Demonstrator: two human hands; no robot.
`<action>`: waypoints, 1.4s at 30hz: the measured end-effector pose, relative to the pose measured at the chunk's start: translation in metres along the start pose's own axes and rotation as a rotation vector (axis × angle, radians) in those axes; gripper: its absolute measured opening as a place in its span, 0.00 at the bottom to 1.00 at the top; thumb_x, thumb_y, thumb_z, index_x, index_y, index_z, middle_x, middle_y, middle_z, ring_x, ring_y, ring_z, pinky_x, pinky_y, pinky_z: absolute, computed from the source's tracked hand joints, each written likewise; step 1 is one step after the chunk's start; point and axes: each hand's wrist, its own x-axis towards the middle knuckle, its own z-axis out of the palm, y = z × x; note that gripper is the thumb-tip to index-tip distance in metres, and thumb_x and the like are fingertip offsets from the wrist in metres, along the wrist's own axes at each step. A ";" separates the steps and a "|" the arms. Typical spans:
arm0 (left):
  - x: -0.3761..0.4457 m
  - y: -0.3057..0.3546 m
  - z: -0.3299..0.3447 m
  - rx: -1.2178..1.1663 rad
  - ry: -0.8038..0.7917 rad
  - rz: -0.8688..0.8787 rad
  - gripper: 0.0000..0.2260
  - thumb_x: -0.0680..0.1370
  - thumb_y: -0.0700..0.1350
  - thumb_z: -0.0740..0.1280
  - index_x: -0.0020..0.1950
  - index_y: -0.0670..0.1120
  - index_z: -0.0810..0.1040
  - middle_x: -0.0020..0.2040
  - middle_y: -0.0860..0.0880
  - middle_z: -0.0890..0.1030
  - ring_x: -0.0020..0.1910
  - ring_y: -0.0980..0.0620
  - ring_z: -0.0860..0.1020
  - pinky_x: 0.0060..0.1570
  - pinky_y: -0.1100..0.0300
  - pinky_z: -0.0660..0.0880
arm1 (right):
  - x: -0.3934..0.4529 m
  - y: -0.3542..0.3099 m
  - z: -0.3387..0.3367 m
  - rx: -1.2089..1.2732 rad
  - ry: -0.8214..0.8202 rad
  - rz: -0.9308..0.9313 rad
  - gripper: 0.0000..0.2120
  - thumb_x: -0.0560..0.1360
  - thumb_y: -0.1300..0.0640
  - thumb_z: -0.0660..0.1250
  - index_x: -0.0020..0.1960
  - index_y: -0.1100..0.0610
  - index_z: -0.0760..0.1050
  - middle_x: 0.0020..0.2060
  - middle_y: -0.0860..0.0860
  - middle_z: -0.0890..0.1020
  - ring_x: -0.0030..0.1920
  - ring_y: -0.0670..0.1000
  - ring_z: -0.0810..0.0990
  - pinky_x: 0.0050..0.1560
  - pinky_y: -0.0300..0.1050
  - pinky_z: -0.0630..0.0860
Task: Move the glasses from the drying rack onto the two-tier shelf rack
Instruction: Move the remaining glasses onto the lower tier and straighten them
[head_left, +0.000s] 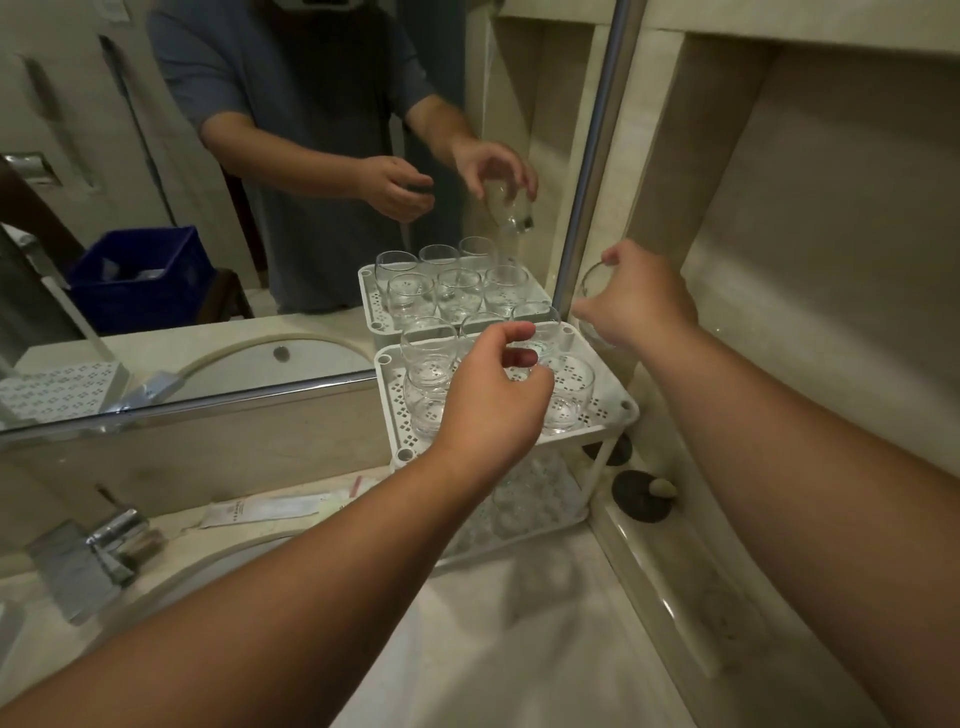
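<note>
The right hand (641, 301) grips 1 clear glass (592, 306) by its side, tilted, just right of the two-tier shelf rack (618, 402), whose top tier already carries several glasses. The left hand (488, 400) hovers over them, fingers (511, 332) loosely curled, grasping nothing. The glass looks light, smooth, slippery and breakable, so I judge a wrap around its widest part safest.

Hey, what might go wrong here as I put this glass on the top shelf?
1. The top tier already looks crowded with glasses, so the glass gripped in your right hand may knock one.
2. Your left hand hovers low over the standing glasses and could tip one.
3. The rack sits close to the mirror, so a nudged glass could strike it.
</note>
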 end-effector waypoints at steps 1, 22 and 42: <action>-0.003 0.002 -0.001 0.011 0.005 0.018 0.18 0.77 0.43 0.67 0.63 0.61 0.71 0.54 0.57 0.78 0.41 0.56 0.82 0.33 0.57 0.80 | -0.008 -0.004 -0.007 -0.008 0.034 -0.029 0.30 0.67 0.48 0.74 0.68 0.48 0.70 0.62 0.52 0.77 0.58 0.57 0.76 0.46 0.46 0.72; -0.105 -0.058 -0.036 0.356 0.010 0.271 0.35 0.68 0.55 0.72 0.74 0.56 0.64 0.65 0.59 0.72 0.63 0.61 0.72 0.60 0.59 0.74 | -0.203 -0.004 0.012 0.296 -0.088 -0.191 0.30 0.64 0.41 0.72 0.64 0.40 0.69 0.56 0.43 0.77 0.55 0.45 0.77 0.54 0.46 0.76; -0.075 -0.193 0.032 0.685 -0.276 -0.002 0.29 0.78 0.47 0.68 0.78 0.50 0.63 0.74 0.46 0.68 0.73 0.48 0.66 0.70 0.58 0.63 | -0.184 0.128 0.138 0.158 -0.234 0.024 0.32 0.67 0.49 0.75 0.69 0.50 0.70 0.63 0.48 0.76 0.64 0.50 0.73 0.59 0.43 0.72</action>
